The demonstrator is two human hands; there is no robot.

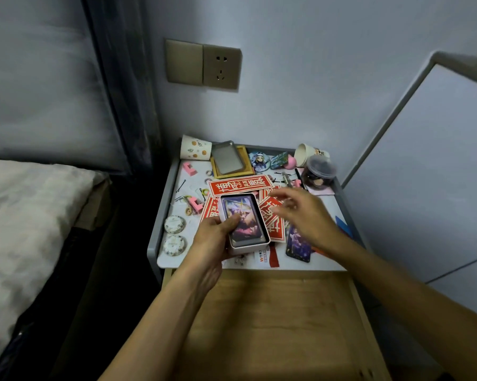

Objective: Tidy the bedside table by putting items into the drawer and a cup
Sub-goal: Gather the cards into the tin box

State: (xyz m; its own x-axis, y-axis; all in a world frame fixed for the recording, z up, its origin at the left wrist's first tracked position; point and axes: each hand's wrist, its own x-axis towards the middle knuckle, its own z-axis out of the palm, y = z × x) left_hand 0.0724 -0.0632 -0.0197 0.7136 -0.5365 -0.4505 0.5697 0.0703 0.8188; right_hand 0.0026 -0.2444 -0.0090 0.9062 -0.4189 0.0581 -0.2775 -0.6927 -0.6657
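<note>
1 tin [245,215] in left hand [214,239], right hand [304,215] hovering

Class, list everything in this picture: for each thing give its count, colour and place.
table: one, grey rim, white top, beside the bed
drawer: one, wooden, open below the table top
paper cups: two, white, back left upright, back right on its side
tin box: one, silvery, cards inside, front centre
metal tray: one, grey, back, on a yellow frame
red paper strips: several, red and white, centre
jar: one, clear, dark contents, back right
round discs: two, whitish, front left
pink blocks: at least two, pink, left side
card: one, dark purple, front right
wall socket: one, bronze, above the table
left hand: one, gripping the tin box
right hand: one, open, above the red paper strips
</note>
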